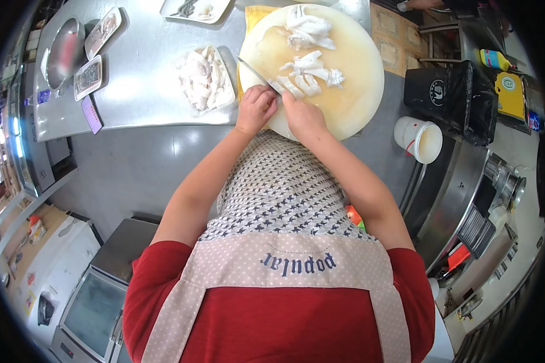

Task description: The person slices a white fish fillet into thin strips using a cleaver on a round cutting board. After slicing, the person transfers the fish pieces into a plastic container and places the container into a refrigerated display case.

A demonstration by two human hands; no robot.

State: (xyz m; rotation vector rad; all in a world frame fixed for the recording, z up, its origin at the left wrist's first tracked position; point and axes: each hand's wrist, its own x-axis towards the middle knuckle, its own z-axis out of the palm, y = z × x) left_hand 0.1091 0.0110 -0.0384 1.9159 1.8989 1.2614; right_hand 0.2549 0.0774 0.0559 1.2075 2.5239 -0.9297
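My right hand (305, 117) grips a kitchen knife (256, 72), its blade slanting up and left across the edge of a round, pale cutting board (359, 95). Close against the blade, my left hand (256, 108) has its fingers curled; whether they hold a piece is hidden. Just beyond the knife lie cut white strips (306, 85), apparently squid. A looser cluster of white pieces (313, 68) sits above them, and a larger white heap (309, 27) rests near the board's far side. To the left stands a clear tray of white squid-like pieces (205, 81).
The steel table (136, 100) carries a white tray (195, 9), two smaller food trays (103, 32) (88, 78), a metal bowl (63, 54) and a phone (91, 114) at its edge. A yellow cloth (256, 18) lies under the board. Right are a black bin (436, 90) and white bucket (418, 138).
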